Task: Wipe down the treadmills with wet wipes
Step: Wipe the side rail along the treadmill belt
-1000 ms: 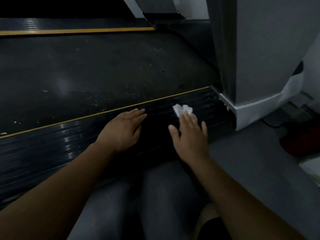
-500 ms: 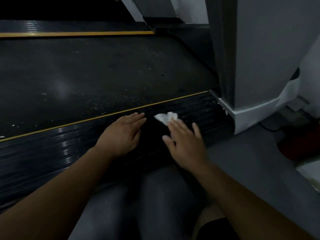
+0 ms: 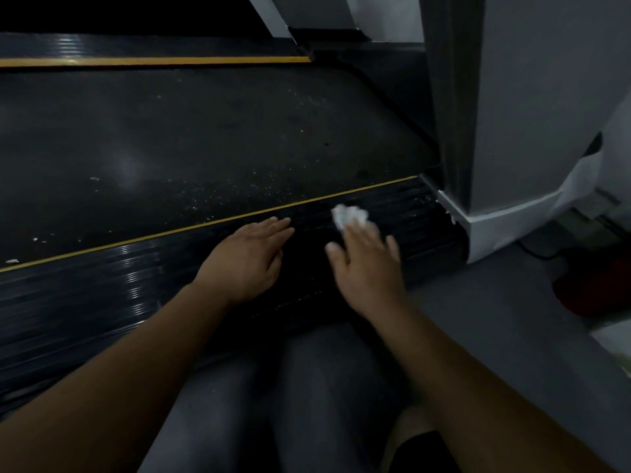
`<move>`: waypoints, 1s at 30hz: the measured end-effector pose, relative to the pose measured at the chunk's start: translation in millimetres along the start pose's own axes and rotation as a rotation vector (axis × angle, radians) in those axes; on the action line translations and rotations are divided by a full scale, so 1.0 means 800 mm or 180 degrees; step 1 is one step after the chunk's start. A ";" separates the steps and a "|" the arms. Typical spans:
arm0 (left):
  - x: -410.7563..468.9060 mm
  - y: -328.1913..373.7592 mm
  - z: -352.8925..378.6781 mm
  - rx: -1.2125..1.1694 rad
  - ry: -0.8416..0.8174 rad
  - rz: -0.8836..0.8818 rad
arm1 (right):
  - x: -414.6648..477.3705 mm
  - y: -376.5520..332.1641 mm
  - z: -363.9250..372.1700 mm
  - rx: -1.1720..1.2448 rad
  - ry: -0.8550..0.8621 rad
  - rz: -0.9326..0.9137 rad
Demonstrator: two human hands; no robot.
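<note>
Our R hand [image 3: 367, 264] lies flat, fingers straight & a bit spread, pressing the crumpled white wet wipe [image 3: 348, 215] onto the treadmill's black ribbed side rail [image 3: 102, 295]. The wipe sits under the fingertips & bulges out just ahead of them, so no finger curls round it: it's pinned, not gripped. Our L hand [image 3: 246, 261] is just left of the R one, not touching it, palm down on the same rail, fingers straight & close together, holding nothing. Its tips nearly reach the yellow stripe [image 3: 191, 228] along the rail's far edge. Past the stripe, ahead of both hands, is the dark belt [image 3: 205, 138], dotted w/ pale specks, thickest near the stripe. Right of the R hand & the wipe, the rail ends at a white base cover [image 3: 505, 230], w/ a grey upright [image 3: 532, 97] rising from it. Right of the R wrist is grey floor [image 3: 495, 329], and further right a red obj [image 3: 601, 288], too dark & blurred to ID. Behind the hands, b/w our forearms, are our knees [image 3: 307, 387] in grey fabric.
</note>
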State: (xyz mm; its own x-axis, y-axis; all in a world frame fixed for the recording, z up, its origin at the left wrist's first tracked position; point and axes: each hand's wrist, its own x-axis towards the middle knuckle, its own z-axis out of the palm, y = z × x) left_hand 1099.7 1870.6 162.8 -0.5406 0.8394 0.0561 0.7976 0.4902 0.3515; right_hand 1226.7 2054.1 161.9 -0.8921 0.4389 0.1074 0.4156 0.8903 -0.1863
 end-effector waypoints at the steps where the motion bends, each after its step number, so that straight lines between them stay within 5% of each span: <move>1: 0.001 0.000 -0.001 -0.0008 0.0001 -0.0010 | -0.012 -0.018 0.003 0.0063 -0.0079 -0.0248; 4: 0.000 0.002 -0.002 -0.0024 0.0008 -0.0026 | -0.027 -0.010 -0.006 0.0003 -0.0247 -0.0517; 8: 0.001 0.001 -0.001 0.0001 0.0050 -0.0018 | 0.021 0.023 -0.010 -0.0109 -0.0188 0.0154; 14: 0.000 0.004 -0.005 -0.0076 0.0047 -0.0053 | -0.005 -0.031 0.003 0.0096 0.0021 -0.0440; 25: 0.000 0.003 -0.005 -0.0019 0.0070 -0.0075 | 0.036 -0.019 0.007 0.0170 0.0211 -0.0052; 30: -0.001 0.003 -0.006 -0.0042 0.0080 -0.0081 | 0.000 -0.025 0.005 0.0065 -0.0200 -0.0640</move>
State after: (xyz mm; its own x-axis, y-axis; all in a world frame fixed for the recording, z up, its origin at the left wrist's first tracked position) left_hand 1100.7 1870.0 168.0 -0.5672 0.8206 0.0703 0.7801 0.5079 0.3653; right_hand 1217.2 2035.8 161.7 -0.9663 0.2435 0.0833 0.2249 0.9563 -0.1870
